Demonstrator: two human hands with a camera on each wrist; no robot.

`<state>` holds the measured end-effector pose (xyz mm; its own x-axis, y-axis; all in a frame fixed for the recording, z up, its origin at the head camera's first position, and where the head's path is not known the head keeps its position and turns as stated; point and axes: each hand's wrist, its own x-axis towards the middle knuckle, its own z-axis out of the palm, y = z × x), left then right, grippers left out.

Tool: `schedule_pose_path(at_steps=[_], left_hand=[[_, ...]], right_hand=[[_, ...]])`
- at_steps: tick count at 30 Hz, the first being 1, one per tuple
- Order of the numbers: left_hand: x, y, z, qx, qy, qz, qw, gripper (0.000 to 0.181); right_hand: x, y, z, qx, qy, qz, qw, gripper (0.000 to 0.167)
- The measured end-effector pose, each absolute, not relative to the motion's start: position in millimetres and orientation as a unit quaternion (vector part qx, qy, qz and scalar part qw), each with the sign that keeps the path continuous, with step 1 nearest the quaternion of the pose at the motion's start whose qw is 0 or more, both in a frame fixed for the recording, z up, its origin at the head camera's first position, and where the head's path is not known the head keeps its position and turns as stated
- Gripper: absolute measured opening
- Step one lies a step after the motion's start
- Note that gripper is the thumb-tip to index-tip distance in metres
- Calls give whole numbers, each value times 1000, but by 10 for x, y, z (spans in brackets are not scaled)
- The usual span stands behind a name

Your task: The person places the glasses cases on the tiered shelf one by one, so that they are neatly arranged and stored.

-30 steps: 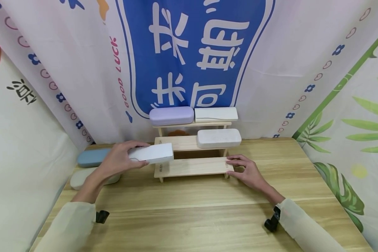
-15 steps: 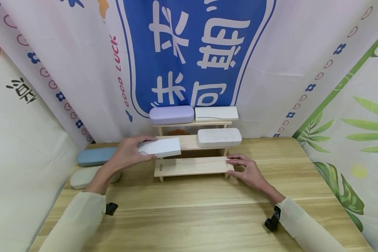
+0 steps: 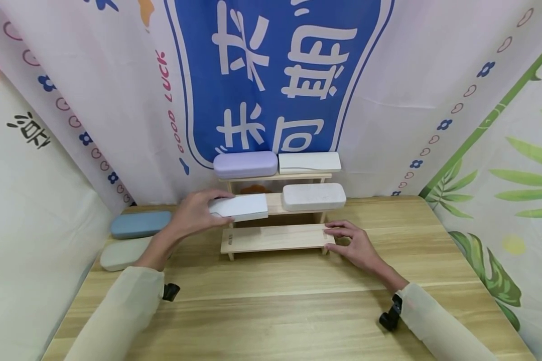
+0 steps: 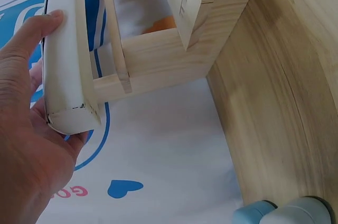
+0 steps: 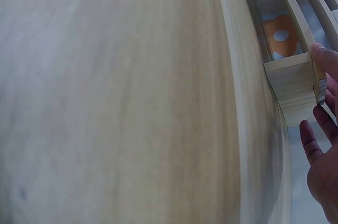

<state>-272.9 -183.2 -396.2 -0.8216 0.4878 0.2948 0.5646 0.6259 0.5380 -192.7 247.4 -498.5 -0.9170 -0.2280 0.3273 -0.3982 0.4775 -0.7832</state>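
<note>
My left hand (image 3: 194, 214) grips one end of a white glasses case (image 3: 243, 206), thumb on one side and fingers on the other. The case is level with the left part of the middle board of a three-step wooden display rack (image 3: 275, 238); whether it touches the board I cannot tell. In the left wrist view the case (image 4: 68, 71) is tilted by the camera angle, with small dark scuffs at its end. My right hand (image 3: 356, 245) pinches the right end of the lowest board, which the right wrist view also shows at the rack's end (image 5: 318, 84).
A lilac case (image 3: 246, 165) and a white flap case (image 3: 309, 162) sit on the top board. A speckled white case (image 3: 313, 196) occupies the middle board's right. On the table's left lie a blue case (image 3: 140, 224) and a pale grey-green case (image 3: 124, 254). A printed curtain (image 3: 388, 125) hangs behind.
My left hand has carried the white glasses case rightward and a little farther back, over to the middle board's left part. My right hand has stayed at the rack's right end.
</note>
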Motion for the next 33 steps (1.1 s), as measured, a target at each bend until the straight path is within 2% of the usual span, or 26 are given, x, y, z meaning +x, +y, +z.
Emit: schedule_pose_path(at_steps=[13,33], left_hand=[[-2879,-1692,-4012,-284,-906,-311,40,59],[-3043,-1529,-4098,-280,-911,-301,39,58]], right_hand=[[-1934,2473,-4992,182,-855,477,90,39],[-1911,2450,-4971,181,-856,475,93,40]])
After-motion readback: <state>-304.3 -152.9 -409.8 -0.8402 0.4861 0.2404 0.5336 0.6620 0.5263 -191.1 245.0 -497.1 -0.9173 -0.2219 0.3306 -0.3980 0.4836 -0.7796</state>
